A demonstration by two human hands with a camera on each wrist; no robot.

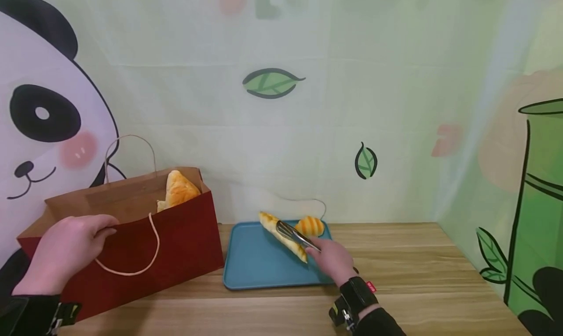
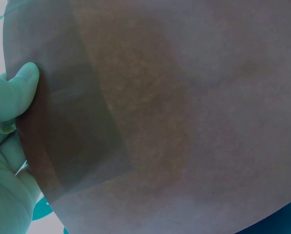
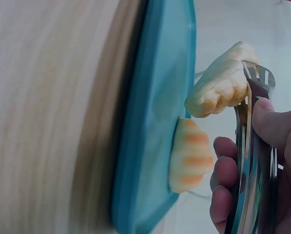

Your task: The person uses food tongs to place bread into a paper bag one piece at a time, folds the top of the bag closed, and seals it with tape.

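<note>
My left hand (image 1: 72, 248) pinches the front rim of a dark red paper bag (image 1: 176, 248) between thumb and fingers. In the left wrist view, the thumb (image 2: 23, 90) lies against the bag's brown paper. A golden triangular bread (image 1: 179, 189) pokes out of the bag's open top. With my right hand (image 1: 332, 260) I grip metal tongs (image 3: 250, 170), whose ends clasp a long baked bread (image 3: 221, 85) over the blue tray (image 1: 248, 257). In the right wrist view that bread appears raised off the tray. Beside it, a striped oval roll (image 1: 310, 226) rests on the tray.
The bag stands left of the tray on a wood-grain table (image 1: 396, 272), with one cord handle (image 1: 132, 136) upright and the other hanging down its front. Behind the table hangs a printed cloth (image 1: 308, 169) with a panda and leaves.
</note>
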